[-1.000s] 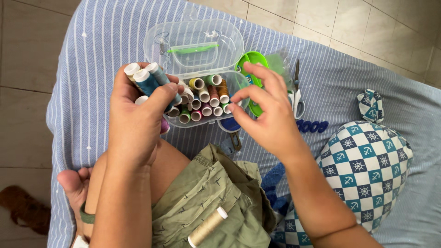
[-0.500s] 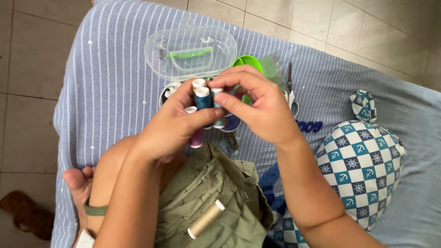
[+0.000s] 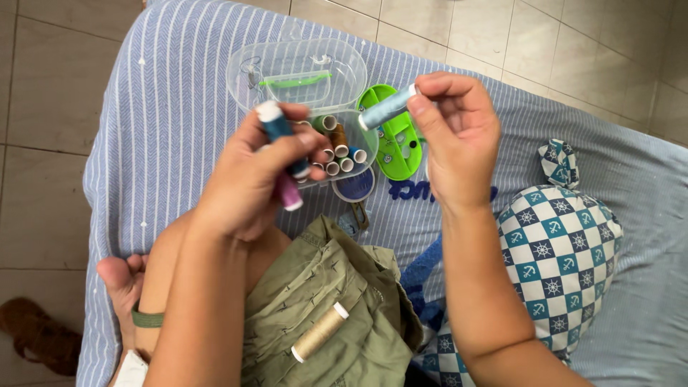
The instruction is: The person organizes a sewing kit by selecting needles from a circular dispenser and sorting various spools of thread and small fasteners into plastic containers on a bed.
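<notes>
My left hand (image 3: 247, 183) grips a small bunch of thread spools: a dark teal spool (image 3: 279, 132) sticks up past my thumb and a magenta spool (image 3: 289, 192) pokes out below. My right hand (image 3: 459, 132) holds a pale grey-blue spool (image 3: 387, 107) by one end, lifted above a green plastic piece (image 3: 394, 147). Both hands hover over a clear plastic sewing box (image 3: 342, 154) filled with several coloured spools, its clear lid (image 3: 301, 75) open behind it. A beige spool (image 3: 319, 332) lies on olive green fabric (image 3: 337, 301) in my lap.
I sit on a blue striped bedsheet (image 3: 165, 122). A checked blue-and-white cushion (image 3: 559, 244) with anchor prints lies at the right. A blue round item (image 3: 355, 188) sits at the box's front. Tiled floor surrounds the bed, with a brown sandal (image 3: 39, 337) at the lower left.
My right hand pulled the pale grey-blue spool out of the bunch in my left hand and lifted it up to the right. The left hand drew back a little, still holding the others.
</notes>
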